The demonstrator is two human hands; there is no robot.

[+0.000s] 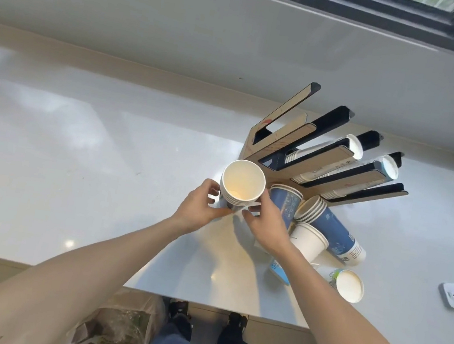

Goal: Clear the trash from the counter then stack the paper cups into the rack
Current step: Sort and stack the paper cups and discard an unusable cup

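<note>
both hands — left hand point(200, 206) and right hand point(266, 225) — are pinching a nested stack point(242, 187) of white cups, held upright above the tabletop point(74, 163), just in front of the rack point(322, 156). judged best: keep the rims squared, tip the stack to match a free slot's slant, slide it in base first — more cups point(329, 231) wait beside it.

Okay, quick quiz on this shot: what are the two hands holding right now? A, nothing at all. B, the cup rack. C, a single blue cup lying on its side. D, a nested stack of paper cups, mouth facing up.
D: the left hand and right hand grip a nested stack of white cups from both sides, its open mouth facing the camera and several rims showing.
</note>
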